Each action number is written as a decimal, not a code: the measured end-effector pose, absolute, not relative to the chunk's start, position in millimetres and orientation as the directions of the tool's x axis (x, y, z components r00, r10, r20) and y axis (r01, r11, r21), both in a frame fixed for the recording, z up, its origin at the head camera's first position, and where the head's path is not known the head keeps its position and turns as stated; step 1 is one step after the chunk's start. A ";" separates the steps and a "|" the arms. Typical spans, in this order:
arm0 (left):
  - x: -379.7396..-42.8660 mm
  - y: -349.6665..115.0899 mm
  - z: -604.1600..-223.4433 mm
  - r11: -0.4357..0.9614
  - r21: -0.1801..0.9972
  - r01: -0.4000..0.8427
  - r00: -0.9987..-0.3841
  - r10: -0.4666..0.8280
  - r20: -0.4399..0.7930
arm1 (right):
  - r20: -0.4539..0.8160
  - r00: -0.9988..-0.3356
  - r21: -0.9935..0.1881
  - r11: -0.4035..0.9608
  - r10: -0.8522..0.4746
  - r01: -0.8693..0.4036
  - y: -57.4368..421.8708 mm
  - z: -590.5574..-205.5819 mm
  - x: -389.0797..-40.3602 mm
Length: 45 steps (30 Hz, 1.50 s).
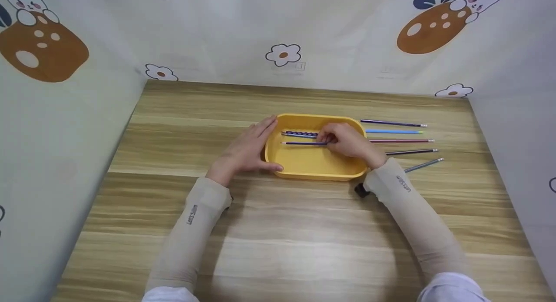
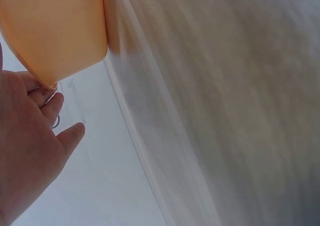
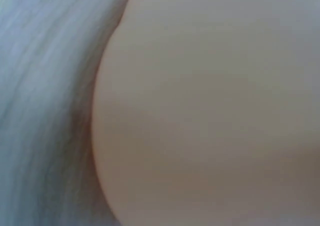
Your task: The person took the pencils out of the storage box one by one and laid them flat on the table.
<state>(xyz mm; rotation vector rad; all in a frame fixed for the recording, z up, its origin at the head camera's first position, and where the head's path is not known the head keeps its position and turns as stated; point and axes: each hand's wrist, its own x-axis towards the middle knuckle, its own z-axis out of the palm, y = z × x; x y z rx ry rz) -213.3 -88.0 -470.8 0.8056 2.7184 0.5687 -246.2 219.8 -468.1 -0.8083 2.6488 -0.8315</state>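
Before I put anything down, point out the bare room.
Bare table lies left of the left hand, and between the forearms this side of the yellow tray. Crowded: right of the tray, where five pencils lie, and inside it, where the right hand holds a pencil.

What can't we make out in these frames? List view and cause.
Exact fingertip contact of the right hand on the dark blue pencil: head view, covered by its own curled fingers.
Left end of the grey pencil: head view, behind the right sleeve.
Inside of the yellow tray: left wrist view, outer wall blocks it, top edge crops it.
Right fingers: right wrist view, blurred pale surface fills most of it.
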 end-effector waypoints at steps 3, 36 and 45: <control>-213.0 -87.7 -470.8 0.774 0.427 0.469 -0.816 0.564 -0.127 | -0.076 -0.815 -0.596 0.682 -0.574 -0.425 219.3 -465.2 -244.5; -213.7 -90.2 -472.3 0.762 0.435 0.479 -0.812 0.573 -0.108 | -0.096 -0.834 -0.623 0.686 -0.543 -0.375 237.1 -443.9 -228.6; -213.1 -89.1 -471.2 0.767 0.447 0.460 -0.817 0.563 -0.124 | -0.098 -0.836 -0.636 0.680 -0.540 -0.365 246.8 -439.9 -226.0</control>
